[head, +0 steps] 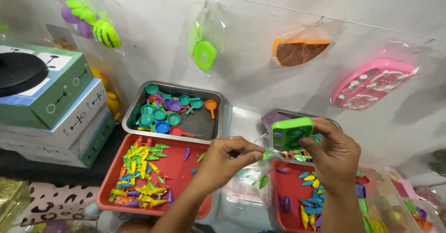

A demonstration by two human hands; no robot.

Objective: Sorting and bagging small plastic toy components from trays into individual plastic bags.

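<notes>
My right hand (335, 157) holds a green rectangular toy tray piece (291, 132) up in front of me, thumb and fingers around its edges. My left hand (226, 159) pinches the edge of a clear plastic bag (253, 144) and a small green piece (266, 155) just left of that green toy. Both hands hover above the gap between two red trays.
A red tray (179, 165) holds small coloured carrot-shaped toys. A steel tray (204, 121) behind it holds tiny toy pans. Another red tray (288, 200) with coloured pieces lies at the right. Stacked boxes (60, 107) stand at the left. Bagged toys hang on the wall (371, 82).
</notes>
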